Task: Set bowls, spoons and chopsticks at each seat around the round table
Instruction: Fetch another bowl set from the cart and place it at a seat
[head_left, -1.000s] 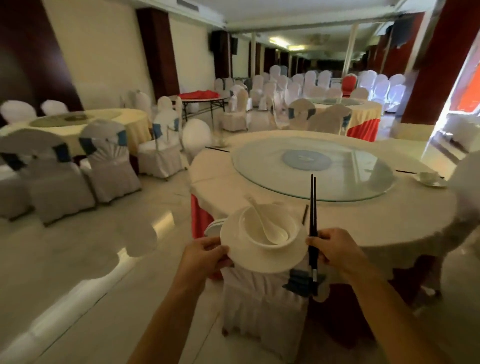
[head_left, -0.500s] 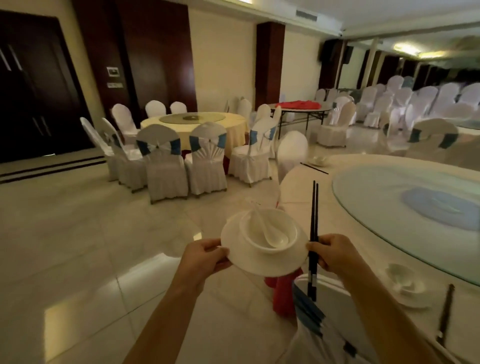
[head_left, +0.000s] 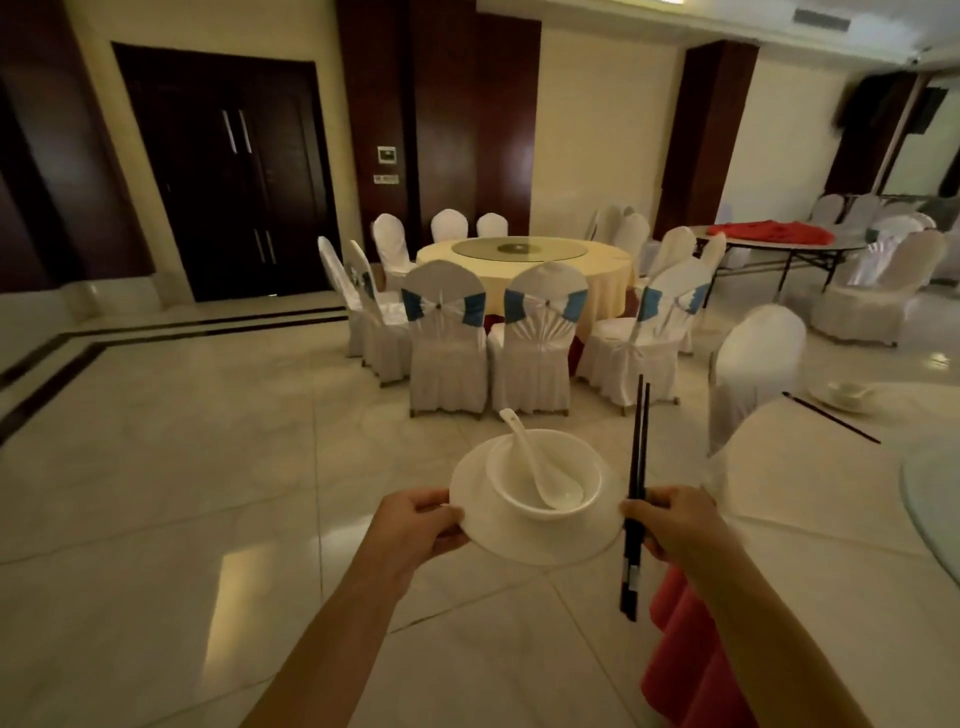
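A: What's nearest?

B: Two bare forearms reaching out over the tiled floor (head_left: 156, 493). The left hand (head_left: 415, 525) has its grip closed on the left rim of a white plate (head_left: 498, 540), thumb on top.

A: And the right?

B: The right hand (head_left: 675, 525) grips a pair of black chopsticks (head_left: 636, 493), held nearly upright, tips up, and touches the plate's right edge.

A: What's on the plate?

B: A white bowl (head_left: 545, 475) sits in its middle, and a white spoon (head_left: 535, 467) lies in the bowl, handle leaning up and to the left. The whole set is in the air, above the floor, left of the desk (head_left: 810, 499).

A: That desk is where?

B: At the right edge, cream cloth over a red skirt (head_left: 691, 670), a glass turntable just showing. Farther along its rim lie another bowl set (head_left: 849, 396) and chopsticks beside it, with a white-covered chair (head_left: 753, 364) pushed close.

A: Beyond?

B: A second round desk (head_left: 524, 260) with a yellow cloth, ringed by white chairs with blue sashes. Behind it, dark double doors (head_left: 234, 171) and cream walls.
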